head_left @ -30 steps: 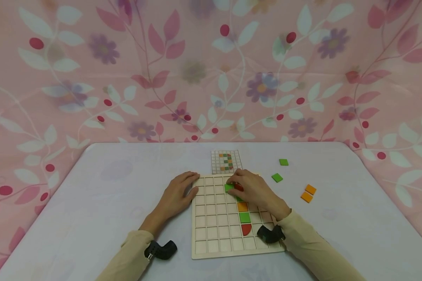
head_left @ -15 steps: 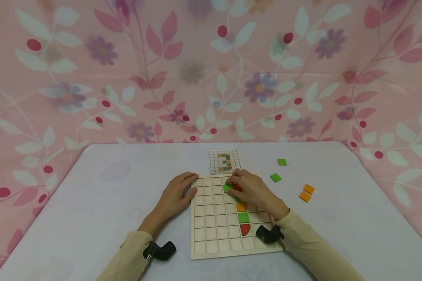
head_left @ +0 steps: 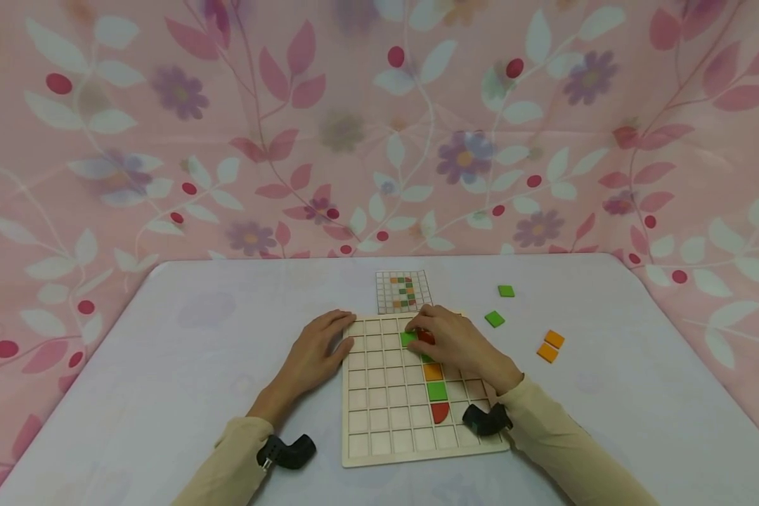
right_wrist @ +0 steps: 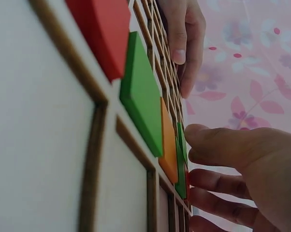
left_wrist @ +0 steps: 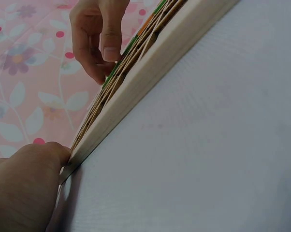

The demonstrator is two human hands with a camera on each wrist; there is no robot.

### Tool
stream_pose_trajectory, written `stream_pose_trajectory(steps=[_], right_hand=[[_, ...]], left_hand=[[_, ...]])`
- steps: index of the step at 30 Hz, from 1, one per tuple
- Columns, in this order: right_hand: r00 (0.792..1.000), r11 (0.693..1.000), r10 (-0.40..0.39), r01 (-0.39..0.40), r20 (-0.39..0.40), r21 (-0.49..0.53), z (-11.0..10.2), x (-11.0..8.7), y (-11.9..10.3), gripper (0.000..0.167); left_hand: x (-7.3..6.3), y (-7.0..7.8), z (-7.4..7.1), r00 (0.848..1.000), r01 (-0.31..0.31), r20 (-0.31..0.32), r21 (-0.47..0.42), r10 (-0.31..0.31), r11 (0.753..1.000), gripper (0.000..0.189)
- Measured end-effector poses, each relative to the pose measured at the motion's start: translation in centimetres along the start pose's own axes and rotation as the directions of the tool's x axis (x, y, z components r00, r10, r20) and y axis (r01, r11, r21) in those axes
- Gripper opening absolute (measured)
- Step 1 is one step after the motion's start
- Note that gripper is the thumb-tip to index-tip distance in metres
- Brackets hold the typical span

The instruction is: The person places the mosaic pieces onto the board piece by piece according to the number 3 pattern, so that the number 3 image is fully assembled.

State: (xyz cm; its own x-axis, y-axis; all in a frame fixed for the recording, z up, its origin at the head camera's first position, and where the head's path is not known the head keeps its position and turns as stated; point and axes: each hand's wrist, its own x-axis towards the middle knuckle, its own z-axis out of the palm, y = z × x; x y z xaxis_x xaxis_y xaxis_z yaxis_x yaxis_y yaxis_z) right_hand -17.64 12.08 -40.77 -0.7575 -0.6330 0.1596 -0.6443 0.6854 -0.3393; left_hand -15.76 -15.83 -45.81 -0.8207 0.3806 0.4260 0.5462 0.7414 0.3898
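A pale wooden grid board (head_left: 376, 422) lies before me. My right hand (head_left: 452, 344) is over its upper part, thumb and index finger pinching a green square tile (head_left: 407, 339) at a cell in the second row. Under that hand a red tile (head_left: 425, 336) shows partly, with part of another green tile below it. Farther down the same column sit an orange square (head_left: 433, 372), a green square (head_left: 438, 391) and a red rounded piece (head_left: 440, 412). My left hand (head_left: 316, 355) rests along the board's left edge, fingertips at the upper corner and thumb lower on the rim.
Behind the board lies a grid card (head_left: 387, 292) printed with a coloured pattern. On the white table to the right are two loose green tiles (head_left: 495, 319) and two orange tiles (head_left: 547, 352). A floral pink cloth (head_left: 354, 140) hangs at the back.
The view has shifted slightly. Both hands keep their places, and the green tile stays between the right thumb and index finger.
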Motion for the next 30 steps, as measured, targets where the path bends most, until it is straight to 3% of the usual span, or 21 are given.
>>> stream_pose_trajectory(steps=[11, 19, 30], right_hand=[[1.000, 0.995, 0.010, -0.011, 0.007, 0.096, -2.2, -0.9, 2.1, 0.028], [0.996, 0.975, 0.080, -0.088, 0.047, 0.202, -3.9, -2.2, 5.0, 0.026], [0.987, 0.961, 0.139, -0.154, 0.079, 0.231, -5.0, -3.8, 8.3, 0.032]], left_hand=[[0.0, 0.1, -0.1, 1.000, 0.009, 0.007, 0.001, -0.009, 1.000, 0.041], [-0.1, 0.1, 0.0, 1.000, 0.011, 0.009, -0.001, -0.011, 1.000, 0.041], [-0.1, 0.2, -0.1, 1.000, 0.008, 0.005, -0.008, -0.008, 1.000, 0.041]])
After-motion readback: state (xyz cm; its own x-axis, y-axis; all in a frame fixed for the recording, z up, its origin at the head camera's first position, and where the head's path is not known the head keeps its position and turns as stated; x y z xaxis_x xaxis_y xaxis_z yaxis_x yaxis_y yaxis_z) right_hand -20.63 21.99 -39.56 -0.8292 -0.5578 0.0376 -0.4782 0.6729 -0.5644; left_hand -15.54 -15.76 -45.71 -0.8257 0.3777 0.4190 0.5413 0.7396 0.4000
